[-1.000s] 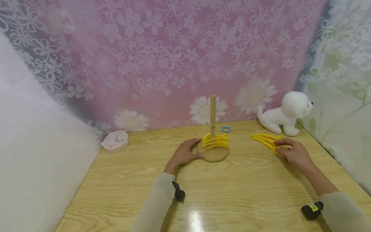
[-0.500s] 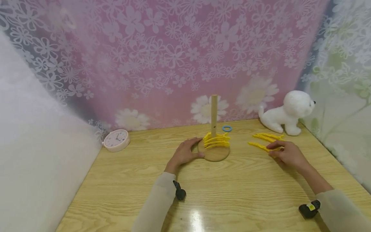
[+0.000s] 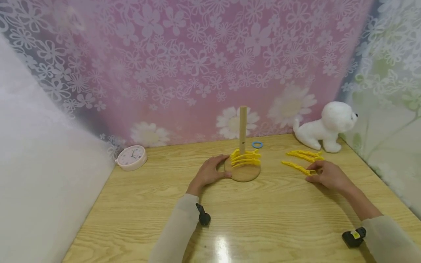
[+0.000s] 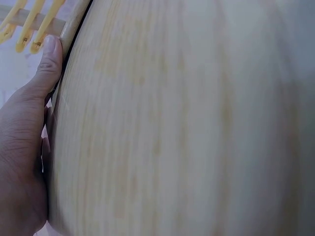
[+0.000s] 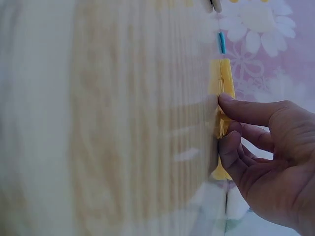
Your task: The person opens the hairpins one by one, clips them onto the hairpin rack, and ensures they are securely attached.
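Note:
A wooden stand has a round base and an upright post. Several long yellow hair clips sit stacked low around the post. My left hand grips the left rim of the base, thumb at the front and fingers behind; in the left wrist view the thumb presses near the rim. With thumb and fingers, my right hand pinches the forked end of another yellow hair clip, its long end pointing left toward the stand. The right wrist view shows this clip low at the table surface.
Just behind the pinched clip lie more yellow hair clips. A blue ring rests behind the stand, a white plush dog sits at the back right, and a pink clock lies at the back left of the wooden table.
My right hand has drawn one yellow clip toward me, apart from the other loose ones, then shifted its hold to the forked end. The left hand stays on the base.

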Demonstrator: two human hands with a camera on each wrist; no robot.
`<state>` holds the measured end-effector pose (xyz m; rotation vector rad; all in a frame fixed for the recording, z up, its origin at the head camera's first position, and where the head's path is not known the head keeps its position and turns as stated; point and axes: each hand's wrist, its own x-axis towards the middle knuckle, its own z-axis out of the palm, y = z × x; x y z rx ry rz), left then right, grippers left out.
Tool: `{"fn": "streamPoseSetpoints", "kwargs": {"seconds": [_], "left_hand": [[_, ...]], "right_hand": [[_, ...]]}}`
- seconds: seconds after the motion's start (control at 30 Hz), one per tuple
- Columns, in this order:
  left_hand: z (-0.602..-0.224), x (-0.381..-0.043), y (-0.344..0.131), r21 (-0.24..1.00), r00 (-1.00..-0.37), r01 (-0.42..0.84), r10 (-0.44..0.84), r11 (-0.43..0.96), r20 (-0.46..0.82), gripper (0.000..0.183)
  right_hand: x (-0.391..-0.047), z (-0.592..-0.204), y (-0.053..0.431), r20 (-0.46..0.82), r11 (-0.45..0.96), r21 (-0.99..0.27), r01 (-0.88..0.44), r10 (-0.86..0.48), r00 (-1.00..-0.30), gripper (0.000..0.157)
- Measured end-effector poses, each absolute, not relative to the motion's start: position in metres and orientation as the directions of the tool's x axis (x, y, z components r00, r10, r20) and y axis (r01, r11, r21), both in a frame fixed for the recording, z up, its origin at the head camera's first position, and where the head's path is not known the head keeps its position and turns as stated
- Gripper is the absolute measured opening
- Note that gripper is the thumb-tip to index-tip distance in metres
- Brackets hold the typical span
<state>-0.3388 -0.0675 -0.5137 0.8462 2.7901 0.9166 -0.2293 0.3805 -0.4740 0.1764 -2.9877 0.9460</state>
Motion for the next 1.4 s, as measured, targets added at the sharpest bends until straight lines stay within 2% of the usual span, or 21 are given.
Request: {"fn": "streamPoseSetpoints", "kwargs": {"seconds": [0.23, 0.53, 0.7, 1.0, 1.4], "left_hand": [[-0.514, -0.339, -0.067, 0.572, -0.844, 0.477, 0.53, 0.667, 0.085, 0.085], [-0.516, -0.34, -0.066, 0.558, -0.846, 0.475, 0.528, 0.681, 0.076, 0.086], [-0.515, -0.339, -0.066, 0.562, -0.846, 0.476, 0.526, 0.676, 0.084, 0.085], [-0.514, -0.34, -0.065, 0.563, -0.842, 0.48, 0.533, 0.673, 0.081, 0.086], [-0.512, -0.338, -0.065, 0.573, -0.841, 0.48, 0.535, 0.664, 0.084, 0.085]], "right_hand": [[-0.227, -0.472, 0.377, 0.062, 0.752, -0.653, -0.089, -0.064, -0.996, 0.04], [-0.224, -0.468, 0.367, 0.317, 0.711, -0.672, -0.207, 0.022, -0.948, 0.03], [-0.224, -0.46, 0.352, 0.365, 0.679, -0.69, -0.249, 0.03, -0.93, 0.02], [-0.231, -0.446, 0.326, 0.441, 0.691, -0.649, -0.319, 0.0, -0.898, 0.013], [-0.243, -0.435, 0.295, 0.503, 0.693, -0.621, -0.366, -0.005, -0.864, 0.014]]}}
